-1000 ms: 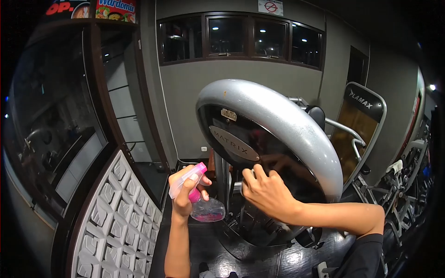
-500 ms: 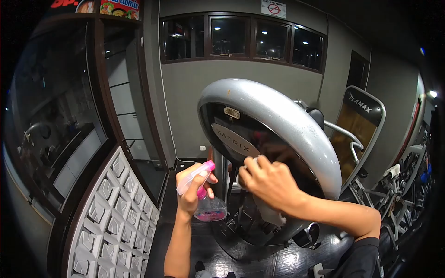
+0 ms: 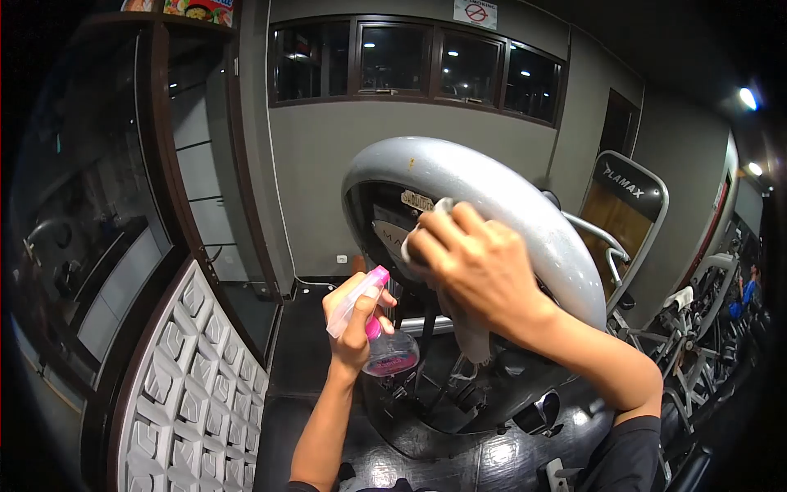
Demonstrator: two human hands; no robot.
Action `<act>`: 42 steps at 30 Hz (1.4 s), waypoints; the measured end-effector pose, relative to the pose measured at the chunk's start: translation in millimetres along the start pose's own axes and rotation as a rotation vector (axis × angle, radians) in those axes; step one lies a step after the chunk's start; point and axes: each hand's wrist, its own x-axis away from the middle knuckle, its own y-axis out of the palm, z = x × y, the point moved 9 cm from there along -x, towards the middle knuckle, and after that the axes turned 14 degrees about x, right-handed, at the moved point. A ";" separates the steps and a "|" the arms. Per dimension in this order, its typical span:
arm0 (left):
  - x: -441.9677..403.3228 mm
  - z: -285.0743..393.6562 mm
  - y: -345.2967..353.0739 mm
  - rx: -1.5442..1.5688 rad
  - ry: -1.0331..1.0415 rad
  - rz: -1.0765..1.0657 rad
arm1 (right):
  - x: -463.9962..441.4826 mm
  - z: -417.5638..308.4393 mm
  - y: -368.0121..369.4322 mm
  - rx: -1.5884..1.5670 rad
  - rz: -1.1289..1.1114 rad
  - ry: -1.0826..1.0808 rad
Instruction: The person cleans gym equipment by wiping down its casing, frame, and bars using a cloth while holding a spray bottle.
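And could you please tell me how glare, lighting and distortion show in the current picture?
Head view, glare: bright highlights on the silver machine rim and the dark floor; head view, lighting: a lamp flares at upper right while the corners go black; head view, distortion: the window row bends as through a wide lens.

Free floor point(image 3: 299, 357) shows between the white panel point(image 3: 193, 373) at its left edge and the left hand point(image 3: 354, 316). The machine's silver rim point(image 3: 545, 234) stands behind the right hand point(image 3: 477, 261); spray bottle point(image 3: 392, 354) and cloth point(image 3: 470, 334) narrow the gap between.
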 end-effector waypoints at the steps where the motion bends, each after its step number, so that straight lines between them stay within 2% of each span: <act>1: -1.7 -1.1 -2.7 -0.006 -0.040 -0.005 | 3.5 -15.5 6.8 0.021 0.000 -0.077; 3: -2.0 -1.3 -11.8 0.016 -0.055 -0.010 | 10.8 -36.8 8.1 0.091 -0.066 -0.188; 4: -1.6 -1.7 -16.7 0.036 -0.069 -0.013 | 16.0 -38.3 15.3 0.008 -0.253 -0.193; 6: -1.0 1.5 -25.6 0.031 -0.076 -0.010 | 26.5 -37.9 20.5 0.067 -0.425 -0.245; 7: -1.5 3.0 -29.7 0.028 -0.078 -0.007 | 24.1 -35.4 18.9 0.077 -0.423 -0.248; 8: -2.2 4.1 -33.6 0.034 -0.079 -0.006 | 18.3 -31.4 12.5 0.021 -0.294 -0.228; 14: -6.4 -6.0 -42.8 0.060 -0.148 -0.041 | -2.8 -50.9 37.2 0.099 -0.081 -0.209; 16: -7.2 -8.9 -43.0 0.080 -0.164 -0.056 | 6.7 -62.4 41.2 0.097 -0.110 -0.255; 20: -8.8 -14.0 -48.5 0.109 -0.199 -0.075 | 40.5 -73.0 44.5 0.014 -0.430 -0.371; 24: -10.3 -18.0 -48.0 0.100 -0.222 -0.098 | 35.4 -67.0 49.2 -0.029 -0.374 -0.317; 26: -11.7 -20.7 -45.5 0.120 -0.238 -0.093 | 24.7 -75.7 55.7 0.023 -0.187 -0.310; 30: -11.7 -26.7 -44.4 0.143 -0.256 -0.110 | 24.5 -91.6 61.5 0.138 -0.119 -0.367; 32: -12.1 -29.6 -46.3 0.172 -0.272 -0.107 | 35.6 -92.2 58.7 0.143 -0.174 -0.383; 34: -14.5 -31.8 -46.3 0.162 -0.276 -0.139 | 45.4 -87.0 55.5 0.089 -0.355 -0.411; 38: -19.6 -31.3 -44.2 0.130 -0.272 -0.194 | 31.7 -55.8 24.3 0.089 -0.322 -0.334; 42: -22.9 -27.6 -39.1 0.188 -0.274 -0.163 | -3.6 -25.5 6.5 0.109 -0.054 -0.111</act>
